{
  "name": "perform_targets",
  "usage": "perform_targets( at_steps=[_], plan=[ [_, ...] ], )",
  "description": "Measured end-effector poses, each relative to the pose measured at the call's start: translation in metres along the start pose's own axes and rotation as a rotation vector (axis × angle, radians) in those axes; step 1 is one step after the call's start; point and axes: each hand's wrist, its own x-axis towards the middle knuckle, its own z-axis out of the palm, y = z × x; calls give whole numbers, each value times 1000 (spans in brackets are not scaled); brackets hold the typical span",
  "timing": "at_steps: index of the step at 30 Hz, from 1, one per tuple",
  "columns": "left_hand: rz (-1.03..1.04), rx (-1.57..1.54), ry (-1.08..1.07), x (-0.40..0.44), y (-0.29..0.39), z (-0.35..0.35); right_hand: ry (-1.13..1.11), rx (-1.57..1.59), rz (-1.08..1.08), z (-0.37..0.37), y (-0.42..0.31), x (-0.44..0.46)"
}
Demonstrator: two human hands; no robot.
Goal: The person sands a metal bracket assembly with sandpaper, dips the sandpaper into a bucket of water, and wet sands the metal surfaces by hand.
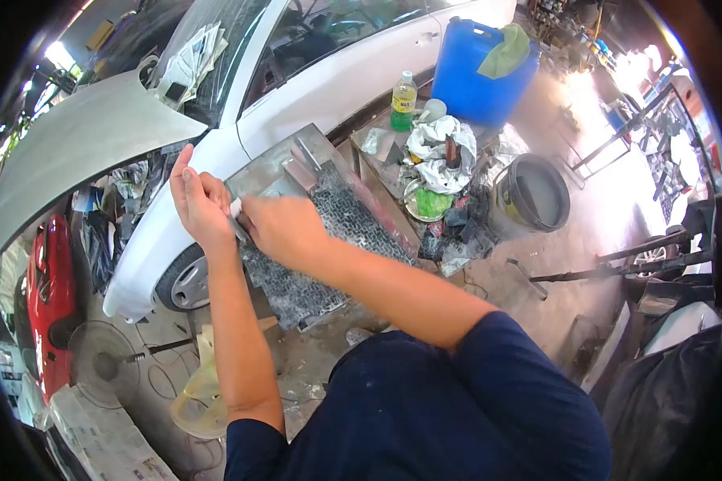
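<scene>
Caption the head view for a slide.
Left hand and right hand close together beside a white car, a blue container beyond.

Smooth plastic drum (pixel 467 80), glossy red panel (pixel 54 301)

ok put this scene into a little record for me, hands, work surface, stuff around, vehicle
left hand: raised, fingers partly extended; whether it holds anything is unclear
right hand: curled and blurred, close to the left
between hands: small pale piece, grip unclear
work surface: dark patterned sheet below the hands
nearby containers: bottle with green liquid; blue container with green cloth draped on top; dark bucket
vehicle: white car beyond the work surface
floor: fan near the car's front wheel
</scene>
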Motion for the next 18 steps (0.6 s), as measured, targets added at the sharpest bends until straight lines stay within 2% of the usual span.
perform_targets(
  at_steps=[5, 8, 11, 14, 18],
  plan=[
    [10, 73, 21, -5, 7, 13, -67, -42, 31, 5, 5, 30],
    [1, -17, 20, 6, -1, 1, -33, -38, 8, -6, -3, -11],
    [-25, 36, 51, 2, 3, 9, -77, -77, 21, -4, 3, 17],
    [17, 70, -23, -5, 6, 13, -23, -101, -2, 7, 9, 35],
    [2, 40, -4, 7, 3, 8, -9, -66, 3, -4, 2, 0]
  ],
)
